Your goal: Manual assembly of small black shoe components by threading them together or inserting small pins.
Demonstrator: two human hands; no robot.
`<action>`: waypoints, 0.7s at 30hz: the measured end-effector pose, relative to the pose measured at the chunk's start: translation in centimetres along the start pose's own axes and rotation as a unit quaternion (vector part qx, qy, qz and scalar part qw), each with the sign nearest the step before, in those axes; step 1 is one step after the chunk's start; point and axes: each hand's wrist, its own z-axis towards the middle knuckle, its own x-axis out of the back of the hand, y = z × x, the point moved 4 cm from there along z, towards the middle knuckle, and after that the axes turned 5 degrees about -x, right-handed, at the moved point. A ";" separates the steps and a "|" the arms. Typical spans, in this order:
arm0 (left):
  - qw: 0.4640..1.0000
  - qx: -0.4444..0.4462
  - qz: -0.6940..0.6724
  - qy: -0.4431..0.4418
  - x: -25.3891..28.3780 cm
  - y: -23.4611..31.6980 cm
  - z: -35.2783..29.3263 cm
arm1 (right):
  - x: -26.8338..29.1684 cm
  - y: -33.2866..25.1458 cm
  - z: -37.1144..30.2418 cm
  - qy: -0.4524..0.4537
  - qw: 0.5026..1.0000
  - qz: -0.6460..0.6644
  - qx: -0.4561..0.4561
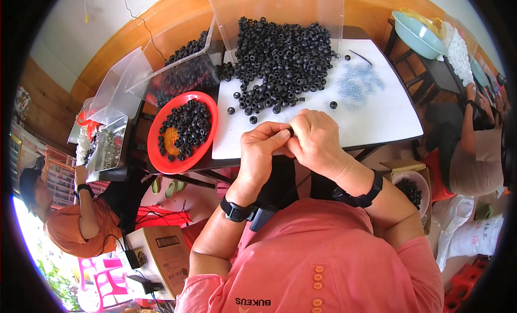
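My left hand [262, 149] and my right hand [316, 139] meet just over the near edge of the white board [371, 127]. Between their pinched fingertips sits a small black round part [291, 132], mostly covered by the fingers. Both hands appear closed on it. Beyond them, a large heap of black, bead-like round parts with holes [285, 60] spills out of a clear plastic bin [328, 11] onto the board. To the right of the heap lies a scatter of tiny clear bluish pieces [358, 85], with a thin dark curved tool [361, 56] behind it.
A red bowl [211, 138] of black parts stands left of the board, before another clear bin [210, 41]. A co-worker in orange [81, 227] sits at left, another person [476, 151] at right. A pale blue basin [417, 38] sits far right; a cardboard box [161, 259] stands lower left.
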 end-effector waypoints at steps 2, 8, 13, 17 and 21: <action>0.999 0.024 0.019 -0.018 -0.2 0.0 0.1 | 0.5 0.7 0.2 -0.009 1.000 0.004 0.004; 0.992 0.006 0.106 -0.072 0.1 -0.3 0.5 | 0.2 1.4 0.9 -0.106 0.993 0.052 0.020; 0.995 0.011 0.078 -0.059 -0.2 -0.1 0.5 | 0.1 -0.1 -0.3 -0.079 0.995 0.035 0.043; 0.991 -0.010 0.118 -0.065 -0.6 -0.1 0.3 | -0.1 -0.1 -2.2 0.016 0.998 0.041 -0.040; 0.990 -0.027 0.141 -0.008 -0.1 1.7 -1.2 | 2.0 0.4 -1.8 0.001 0.992 0.109 -0.065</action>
